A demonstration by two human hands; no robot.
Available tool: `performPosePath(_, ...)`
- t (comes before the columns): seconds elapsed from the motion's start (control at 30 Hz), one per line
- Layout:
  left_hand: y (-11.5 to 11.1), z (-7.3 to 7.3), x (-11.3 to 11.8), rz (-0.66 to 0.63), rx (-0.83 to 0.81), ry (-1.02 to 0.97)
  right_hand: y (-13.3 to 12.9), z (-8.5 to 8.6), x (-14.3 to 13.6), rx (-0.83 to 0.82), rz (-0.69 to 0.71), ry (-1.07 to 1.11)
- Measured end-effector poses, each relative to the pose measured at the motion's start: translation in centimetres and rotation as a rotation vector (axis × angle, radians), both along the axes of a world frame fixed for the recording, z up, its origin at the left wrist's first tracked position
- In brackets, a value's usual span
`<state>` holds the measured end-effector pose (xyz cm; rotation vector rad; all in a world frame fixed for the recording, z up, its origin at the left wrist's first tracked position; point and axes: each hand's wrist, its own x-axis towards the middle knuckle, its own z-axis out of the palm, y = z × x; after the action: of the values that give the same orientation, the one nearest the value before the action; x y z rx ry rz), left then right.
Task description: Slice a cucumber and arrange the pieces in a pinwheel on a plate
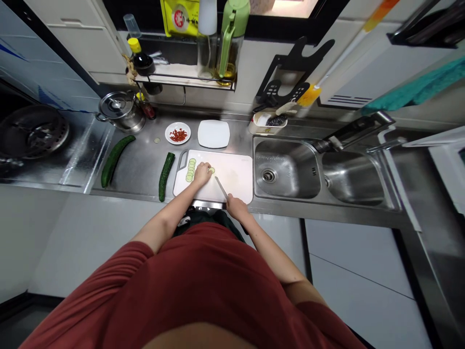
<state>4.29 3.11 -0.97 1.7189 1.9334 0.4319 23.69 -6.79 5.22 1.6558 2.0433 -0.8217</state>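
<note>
A stainless-steel kitchen table (143, 169) runs along a wall, with a double-bowl sink (290, 179) and its faucet (354, 133) to the right and a dark frying pan (32, 131) at the far left. On the table, in front of the person, lies a white cutting board (236, 174) with a grey handle at its left end. The left hand (202, 173) rests over the middle of the board, its fingers curled around a cucumber piece (212, 170) whose pale cut face shows at the fingertips; the rest of the piece is hidden by the hand. The right hand (237, 207), at the board's near edge, grips the handle of a knife (221, 186), its blade slanting forward and left so that the tip is just beside the cucumber piece. Left of the left hand, overlapping cucumber slices (191, 169) form a row on the board. A dark green cucumber (166, 177) lies just beside the board on its left, and a longer, curved cucumber (115, 160) lies farther left. Behind the board stand a square white plate (213, 134) and a round white plate (168, 133) bearing chopped red pieces (178, 135). A lidded steel pot (129, 121) stands near the wall, beyond the longer cucumber.
</note>
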Motion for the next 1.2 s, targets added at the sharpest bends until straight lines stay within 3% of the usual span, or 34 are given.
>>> performPosePath(0.37, 0.3, 0.5, 0.5, 0.043, -0.027, 0.005, 0.0, -0.1, -0.1, 0.007, -0.034, 0.022)
performPosePath(0.7, 0.3, 1.4, 0.1, 0.143, -0.092, -0.137, 0.5, -0.4, -0.4, 0.012, -0.046, 0.039)
performPosePath(1.0, -3.8, 2.6, -1.0, 0.229, -0.071, -0.144, 0.9, -0.4, -0.5, 0.002, -0.043, 0.022)
performPosePath(1.2, -6.7, 2.2, -3.3, 0.326, -0.093, -0.137, 1.0, -0.9, -0.3, -0.005, -0.037, 0.032)
